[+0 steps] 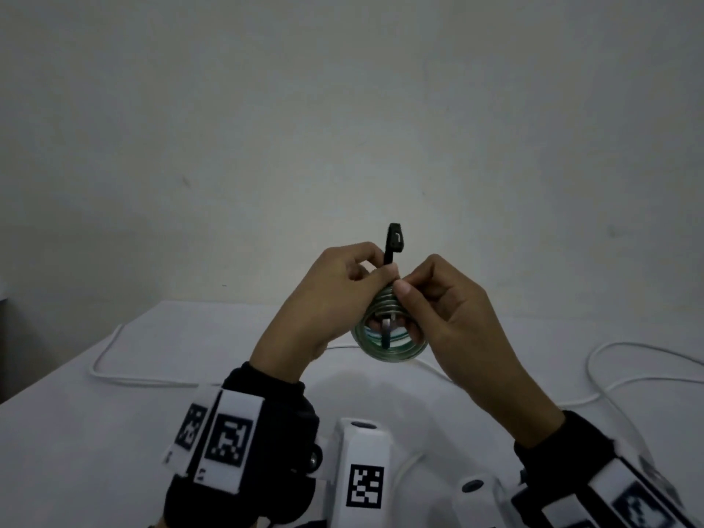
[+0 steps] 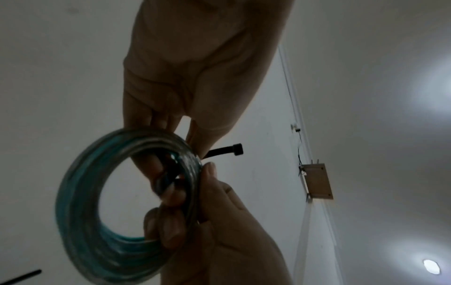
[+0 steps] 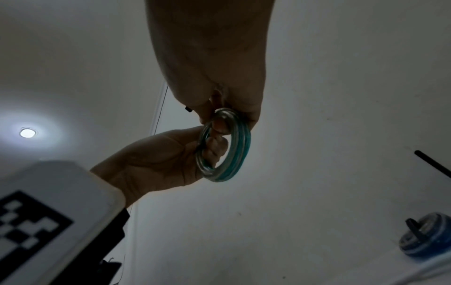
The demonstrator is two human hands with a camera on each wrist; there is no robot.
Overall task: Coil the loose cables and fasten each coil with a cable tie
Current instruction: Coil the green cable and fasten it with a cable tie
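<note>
Both hands, left (image 1: 327, 295) and right (image 1: 449, 306), pinch the coil's (image 1: 392, 337) top; the tie's (image 1: 394, 242) head sticks up above the fingertips, its strap seemingly under the left thumb.

Both hands raised, left hand (image 1: 335, 295) & right hand (image 1: 453, 314) fingers curled, pinching.

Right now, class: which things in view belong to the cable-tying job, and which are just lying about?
In the job:
- teal coil, held up by the left hand and right hand
- black cable tie, head sticking up above the fingers
- loose white cable on the table, still uncoiled

Lying about:
- blue coil, apparently already tied
- wall box
</note>
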